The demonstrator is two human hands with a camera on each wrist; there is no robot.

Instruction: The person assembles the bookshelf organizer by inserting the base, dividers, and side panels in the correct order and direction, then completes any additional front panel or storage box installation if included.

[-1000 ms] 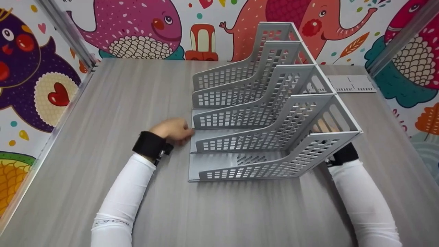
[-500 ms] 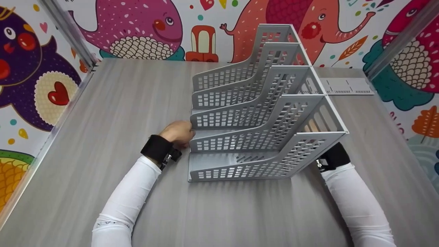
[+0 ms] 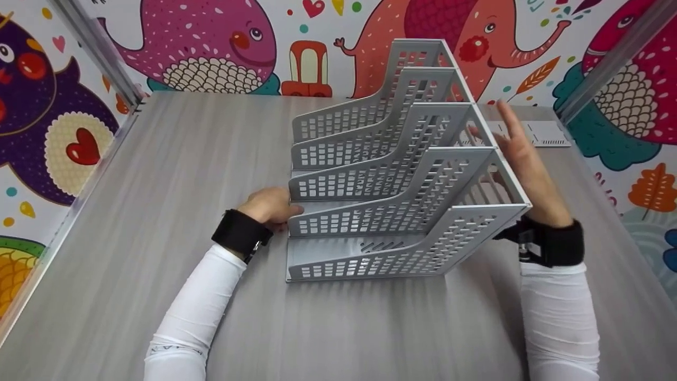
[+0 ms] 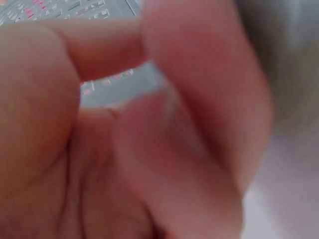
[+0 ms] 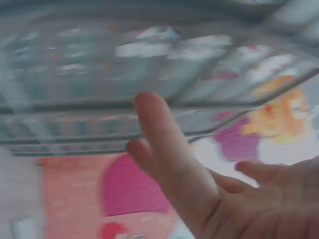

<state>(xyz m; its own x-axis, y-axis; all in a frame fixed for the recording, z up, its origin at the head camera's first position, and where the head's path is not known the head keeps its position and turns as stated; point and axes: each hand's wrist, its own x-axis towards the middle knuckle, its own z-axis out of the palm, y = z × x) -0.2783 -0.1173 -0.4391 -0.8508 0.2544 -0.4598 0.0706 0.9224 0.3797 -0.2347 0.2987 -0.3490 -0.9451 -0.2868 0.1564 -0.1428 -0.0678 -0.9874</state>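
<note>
A grey plastic file rack (image 3: pixel 359 214) with perforated dividers and several upright slots stands on the table in the head view. My left hand (image 3: pixel 268 205) is at its low front edge, fingers curled, with one digit over the lip of the base. In the left wrist view the curled fingers of the left hand (image 4: pixel 199 89) fill most of the picture, and what lies between them is hidden. Behind the rack's tall back, my right hand (image 3: pixel 529 164) is raised with its fingers spread. The right wrist view shows the extended fingers of the right hand (image 5: pixel 174 159) close to the slotted back; contact is unclear.
A flat light grey panel (image 3: pixel 547 133) with slits lies on the table (image 3: pixel 211 143) behind the rack, at the back right. Walls printed with cartoon animals and metal corner posts (image 3: pixel 608 69) enclose the table's back and sides.
My right hand has come up from behind the rack's near back corner, its fingers now spread. The rack's back end and dividers have shifted slightly left. My left hand stays by the front edge.
</note>
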